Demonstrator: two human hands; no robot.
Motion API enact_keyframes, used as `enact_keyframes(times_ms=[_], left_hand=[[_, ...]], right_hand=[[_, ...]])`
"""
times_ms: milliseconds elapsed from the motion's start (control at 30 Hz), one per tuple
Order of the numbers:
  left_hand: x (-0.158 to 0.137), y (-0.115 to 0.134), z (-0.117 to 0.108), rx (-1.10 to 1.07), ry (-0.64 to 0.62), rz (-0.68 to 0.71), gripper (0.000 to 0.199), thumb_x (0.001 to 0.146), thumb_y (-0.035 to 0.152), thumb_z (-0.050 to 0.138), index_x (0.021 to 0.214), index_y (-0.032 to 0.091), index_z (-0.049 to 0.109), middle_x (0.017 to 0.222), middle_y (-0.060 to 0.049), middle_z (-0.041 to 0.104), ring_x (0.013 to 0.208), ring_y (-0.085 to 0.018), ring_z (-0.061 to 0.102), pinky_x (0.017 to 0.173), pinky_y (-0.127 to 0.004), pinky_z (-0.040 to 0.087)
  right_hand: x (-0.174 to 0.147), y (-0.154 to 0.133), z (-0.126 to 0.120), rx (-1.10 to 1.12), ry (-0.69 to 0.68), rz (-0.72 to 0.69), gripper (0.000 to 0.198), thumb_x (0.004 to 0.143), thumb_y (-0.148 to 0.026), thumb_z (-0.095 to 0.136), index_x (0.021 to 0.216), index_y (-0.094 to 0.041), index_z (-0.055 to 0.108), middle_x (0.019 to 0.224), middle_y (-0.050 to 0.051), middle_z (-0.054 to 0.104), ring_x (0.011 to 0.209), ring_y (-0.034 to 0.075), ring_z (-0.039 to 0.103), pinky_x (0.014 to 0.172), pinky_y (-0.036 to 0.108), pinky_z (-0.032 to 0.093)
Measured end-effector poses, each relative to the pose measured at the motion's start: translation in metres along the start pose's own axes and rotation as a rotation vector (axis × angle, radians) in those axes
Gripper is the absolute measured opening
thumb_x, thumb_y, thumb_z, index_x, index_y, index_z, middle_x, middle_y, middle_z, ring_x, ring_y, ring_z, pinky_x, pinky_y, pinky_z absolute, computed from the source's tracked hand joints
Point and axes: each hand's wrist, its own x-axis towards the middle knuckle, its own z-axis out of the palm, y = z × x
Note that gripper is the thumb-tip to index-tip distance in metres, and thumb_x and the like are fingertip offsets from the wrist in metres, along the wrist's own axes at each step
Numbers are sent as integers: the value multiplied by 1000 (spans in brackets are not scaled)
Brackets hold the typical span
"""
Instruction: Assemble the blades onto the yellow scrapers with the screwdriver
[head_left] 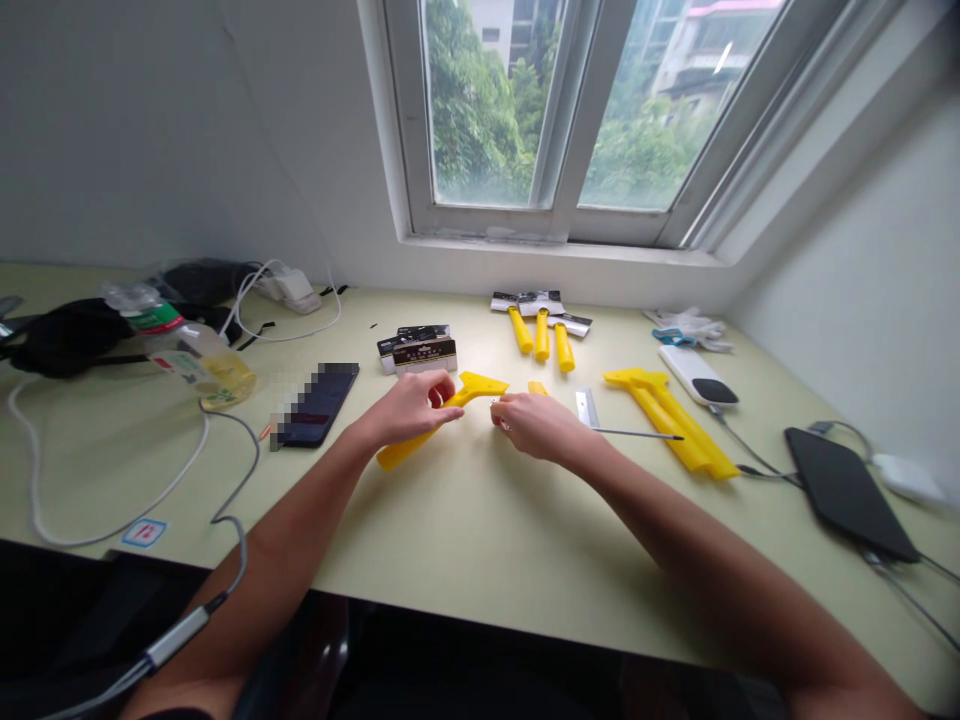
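Left hand (409,408): gripping yellow scraper (480,384) | Right hand (534,425): curling beside scraper, grip unclear | Step: apparently preparing scraper | Next: probably requiring steady left hold

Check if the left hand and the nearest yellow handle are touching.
Touching. The head view shows the left hand gripping the yellow handle, its shaft passing through the grasp and showing on both sides.

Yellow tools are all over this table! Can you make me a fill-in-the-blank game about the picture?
1. The left hand holds a tool coloured ____.
2. Nearest the window, the yellow handles number ____.
3. The bottle is on the ____ side of the picture.

Missing words: yellow; three; left.
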Motion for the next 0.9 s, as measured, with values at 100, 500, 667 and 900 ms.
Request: enact_keyframes(times_ms=[100, 500, 667, 900], left_hand=[[0, -1, 2, -4, 5, 10, 27, 81, 46, 63, 83, 19, 63, 82, -3, 67, 74, -18, 62, 66, -29, 48], [5, 30, 39, -161, 377, -79, 30, 81, 47, 66, 88, 21, 52, 86, -2, 64, 77, -18, 62, 69, -31, 51], [-1, 58, 58, -401, 284, -22, 30, 84, 45, 63, 99, 21, 54, 101, -6, 65, 90, -22, 66, 61, -29, 55], [-10, 58, 63, -536, -52, 118, 44, 92, 35, 55, 134, 23, 51, 131, -10, 59, 118, -23, 58, 88, -35, 57]], right_hand=[[8, -2, 4, -11, 27, 76, 22, 88, -10, 43, 93, -14, 65, 89, 13, 69, 75, 21, 65, 63, 29, 39], [-19, -7, -23, 302, 184, 256, 47, 95, -53, 36, 84, -20, 69, 84, 8, 71, 74, 18, 63, 58, 26, 38], [-18, -3, -37, 632, 166, 308, 46, 89, -55, 45, 76, -17, 67, 71, 5, 66, 61, 14, 57, 52, 24, 37], [-53, 45, -61, 543, 158, 475, 37, 87, -46, 46, 70, -16, 58, 64, 3, 57, 52, 11, 49, 48, 23, 33]])
